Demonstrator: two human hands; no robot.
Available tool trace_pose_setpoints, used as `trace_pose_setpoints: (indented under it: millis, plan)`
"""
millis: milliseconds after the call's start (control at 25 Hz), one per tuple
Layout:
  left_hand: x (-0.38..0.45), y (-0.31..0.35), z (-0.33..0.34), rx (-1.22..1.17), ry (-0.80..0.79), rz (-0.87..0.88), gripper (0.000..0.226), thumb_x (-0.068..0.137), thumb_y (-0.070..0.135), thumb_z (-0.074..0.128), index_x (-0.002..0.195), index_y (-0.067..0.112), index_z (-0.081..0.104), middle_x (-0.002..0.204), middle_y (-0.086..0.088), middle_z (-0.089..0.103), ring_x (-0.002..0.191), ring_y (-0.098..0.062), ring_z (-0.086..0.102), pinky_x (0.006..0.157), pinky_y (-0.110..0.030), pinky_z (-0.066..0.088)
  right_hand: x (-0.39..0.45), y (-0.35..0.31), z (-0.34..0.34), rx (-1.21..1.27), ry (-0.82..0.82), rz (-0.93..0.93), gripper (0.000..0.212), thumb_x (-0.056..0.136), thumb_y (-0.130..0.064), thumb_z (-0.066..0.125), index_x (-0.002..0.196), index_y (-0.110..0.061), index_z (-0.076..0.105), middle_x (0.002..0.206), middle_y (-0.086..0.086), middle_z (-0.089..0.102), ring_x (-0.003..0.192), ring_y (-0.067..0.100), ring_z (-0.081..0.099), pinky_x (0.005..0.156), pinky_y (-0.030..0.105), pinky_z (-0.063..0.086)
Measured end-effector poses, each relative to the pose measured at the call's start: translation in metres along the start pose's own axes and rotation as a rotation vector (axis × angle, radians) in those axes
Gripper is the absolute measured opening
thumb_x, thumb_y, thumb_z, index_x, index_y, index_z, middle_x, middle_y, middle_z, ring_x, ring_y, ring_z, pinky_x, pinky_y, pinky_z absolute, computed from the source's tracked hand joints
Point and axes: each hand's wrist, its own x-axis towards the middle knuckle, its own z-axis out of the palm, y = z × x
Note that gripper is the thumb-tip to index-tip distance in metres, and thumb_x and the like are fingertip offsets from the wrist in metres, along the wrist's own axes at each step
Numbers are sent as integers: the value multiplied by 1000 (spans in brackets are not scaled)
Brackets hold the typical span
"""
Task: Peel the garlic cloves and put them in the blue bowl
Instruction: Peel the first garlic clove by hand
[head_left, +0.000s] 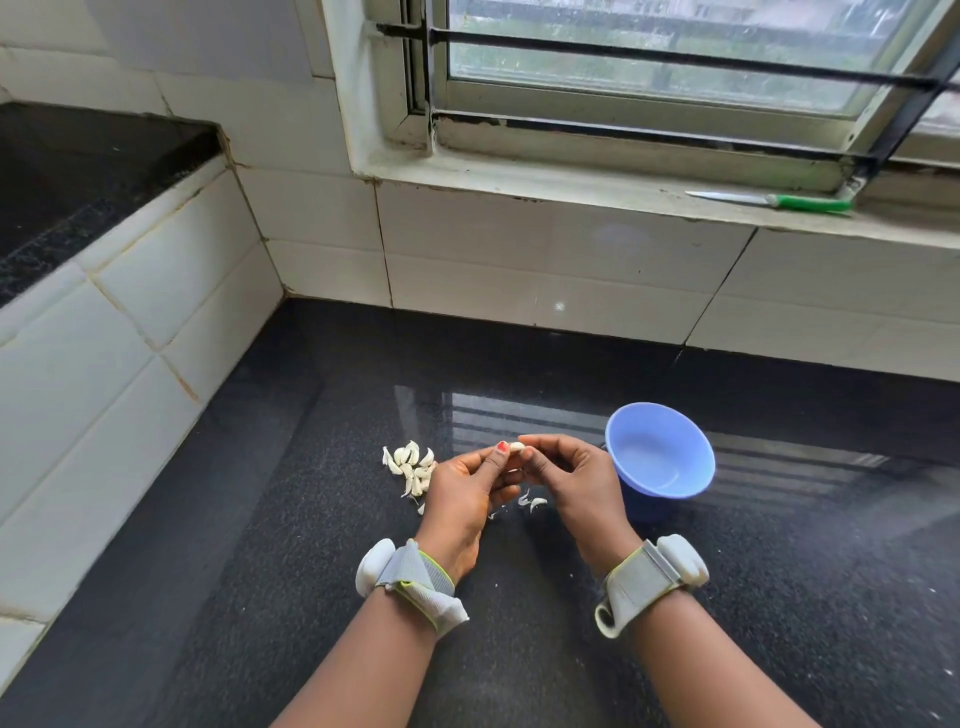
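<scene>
My left hand (465, 493) and my right hand (574, 480) meet above the black counter and pinch one small white garlic clove (517, 446) between their fingertips. A pile of several unpeeled garlic cloves (410, 467) lies on the counter just left of my left hand. Bits of white peel (532, 501) lie on the counter under my hands. The blue bowl (660, 452) stands upright just right of my right hand, and nothing shows inside it.
The black granite counter (363, 597) runs to a white tiled wall (519, 260) at the back and a tiled step on the left. A green-handled knife (774, 201) lies on the window ledge at the upper right.
</scene>
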Motion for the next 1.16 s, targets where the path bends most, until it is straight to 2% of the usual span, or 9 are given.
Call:
trace_pose_setpoints:
  millis: [120, 280, 480, 720, 880, 1040, 1160]
  plan:
    - [0, 2, -2, -9, -47, 5, 17, 91, 6, 57, 100, 1, 70, 87, -7, 74, 75, -11, 69, 64, -17, 53, 0, -2, -1, 133, -9, 48, 14, 87, -5, 68, 98, -11, 73, 93, 8, 76, 91, 24, 72, 84, 34, 58]
    - [-1, 3, -2, -11, -45, 15, 17, 88, 5, 60, 100, -1, 70, 86, -9, 74, 75, -12, 69, 64, -17, 53, -1, -3, -2, 152, -43, 38, 18, 86, -6, 69, 103, -5, 72, 95, 12, 76, 94, 26, 72, 86, 35, 58]
    - [-1, 5, -2, 0, -40, -1, 12, 87, 5, 62, 93, 3, 72, 80, -7, 74, 71, -10, 68, 63, -17, 53, 0, -4, -4, 100, -58, -15, 14, 85, -4, 69, 97, -11, 74, 92, 9, 76, 92, 24, 72, 84, 33, 58]
    - [0, 7, -2, 2, -14, -39, 9, 87, 3, 62, 90, 2, 71, 77, -8, 72, 69, -13, 67, 59, -18, 53, 2, -3, -9, -114, -71, -141, 21, 83, -3, 72, 93, -21, 75, 89, -1, 76, 89, 13, 72, 82, 26, 57]
    - [0, 5, -2, 3, -5, -38, 10, 87, 5, 63, 92, 2, 71, 79, -9, 71, 71, -15, 66, 59, -18, 53, 2, -3, -10, -206, -73, -188, 18, 83, -5, 73, 94, -19, 75, 88, -4, 75, 86, 9, 71, 79, 22, 56]
    - [-2, 5, -3, 24, -30, 22, 15, 87, 8, 63, 96, 2, 72, 85, -12, 73, 77, -14, 69, 62, -18, 53, -1, -6, -6, -19, -27, -79, 13, 83, -11, 73, 95, -17, 75, 86, -1, 77, 84, 13, 73, 76, 23, 58]
    - [-2, 5, -1, 69, -13, 83, 13, 88, 7, 62, 94, 3, 73, 79, -8, 74, 72, -12, 69, 60, -18, 53, -1, -5, -2, 91, -16, -26, 15, 84, -9, 71, 98, -8, 74, 89, 7, 77, 87, 22, 73, 79, 30, 59]
